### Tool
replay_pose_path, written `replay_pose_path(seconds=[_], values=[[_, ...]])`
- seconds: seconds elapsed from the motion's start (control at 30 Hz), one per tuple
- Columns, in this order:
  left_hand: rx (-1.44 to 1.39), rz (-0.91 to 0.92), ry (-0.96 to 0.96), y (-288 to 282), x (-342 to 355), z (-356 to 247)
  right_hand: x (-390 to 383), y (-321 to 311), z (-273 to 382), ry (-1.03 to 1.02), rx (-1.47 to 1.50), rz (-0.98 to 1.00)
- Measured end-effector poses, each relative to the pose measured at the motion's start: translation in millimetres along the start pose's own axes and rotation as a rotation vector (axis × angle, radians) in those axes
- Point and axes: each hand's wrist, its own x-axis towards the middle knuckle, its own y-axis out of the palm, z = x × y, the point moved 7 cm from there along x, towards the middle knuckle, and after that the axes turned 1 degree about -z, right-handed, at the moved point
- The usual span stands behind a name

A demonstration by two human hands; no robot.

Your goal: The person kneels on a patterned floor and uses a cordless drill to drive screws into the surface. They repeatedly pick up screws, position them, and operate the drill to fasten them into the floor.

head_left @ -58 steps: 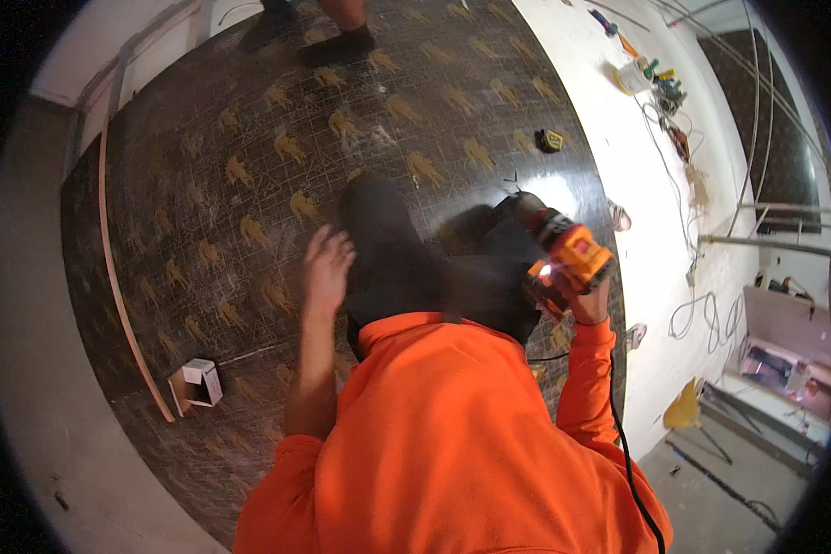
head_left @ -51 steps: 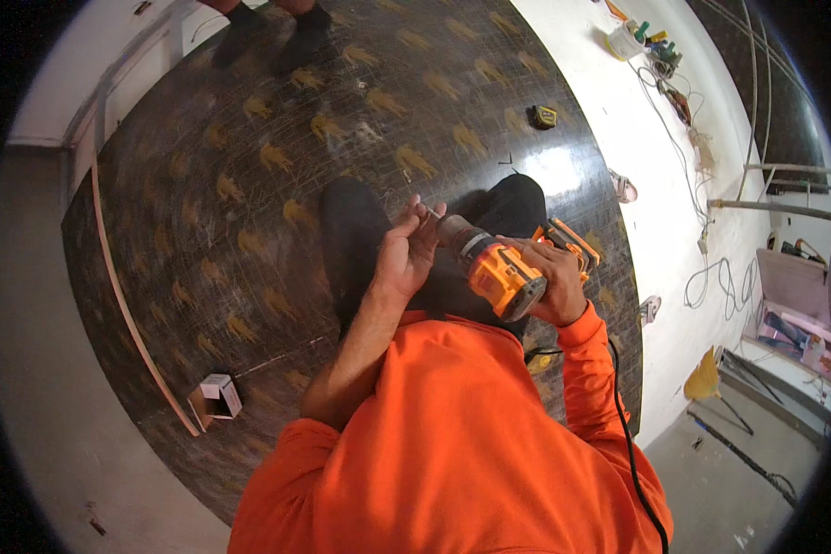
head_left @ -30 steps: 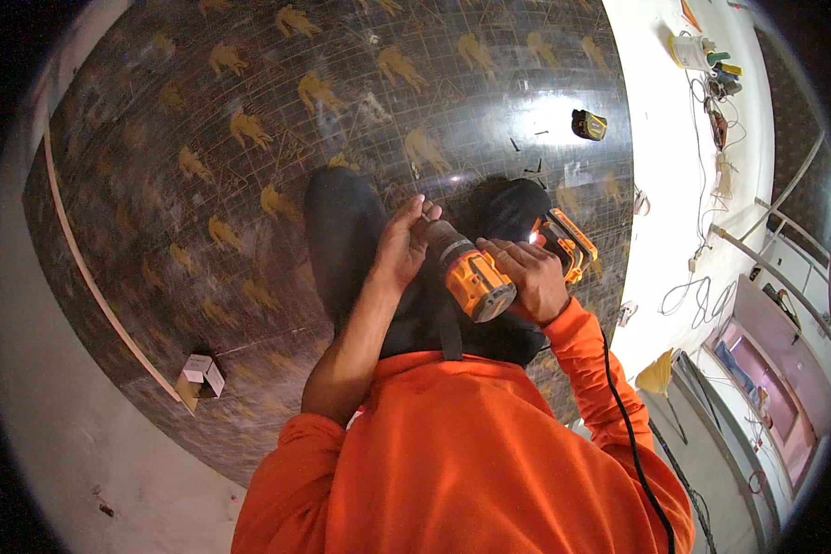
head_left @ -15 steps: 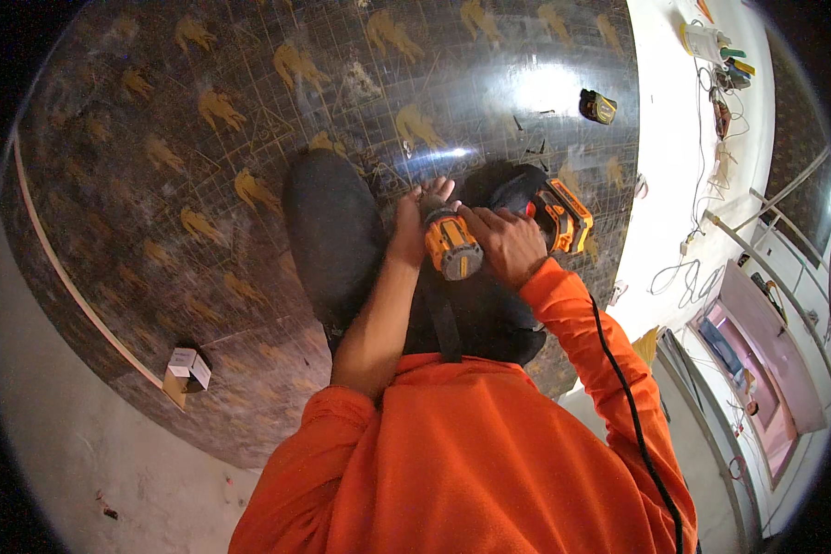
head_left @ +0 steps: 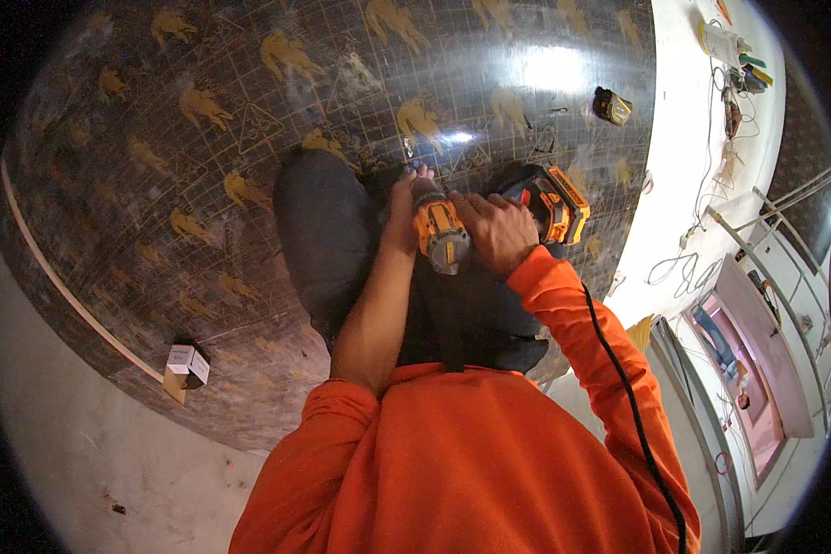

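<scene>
A cordless drill (head_left: 441,233) in orange and grey lies across my lap. Its battery end (head_left: 568,208) sticks out past my right wrist, over my right knee. Wrapped round the drill's grip is my right hand (head_left: 500,233), closed, with the knuckles up. My left hand (head_left: 404,205) is at the drill's front end, its fingers curling round the chuck from the left side. Most of those fingers are behind the tool; only the tips show past the nose. No bit or screw can be made out there.
I squat on dark patterned boards (head_left: 240,120). A small black and yellow block (head_left: 612,106) lies ahead right, near dark scraps (head_left: 547,138). A small white box (head_left: 186,365) sits at the left edge. Cables and tools (head_left: 734,83) lie on the pale surface right.
The view has shifted slightly. The drill's body has swung a little to the left, and my left fingers are drawn in closer to its front end. My right hand keeps its grip.
</scene>
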Motion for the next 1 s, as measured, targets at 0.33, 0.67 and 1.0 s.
replay_pose_path(seconds=[0.33, 0.67, 1.0], values=[[0.054, -0.1, 0.039, 8, -9, -8, 5, -5, 2, 0.035, 0.022, 0.025], [0.015, 0.07, -0.3, 48, -97, 0, 14, 0, -5, 0.121, 0.019, 0.17], [0.113, -0.057, -0.247, 63, -107, -14, 19, -3, -4, 0.15, 0.018, 0.224]])
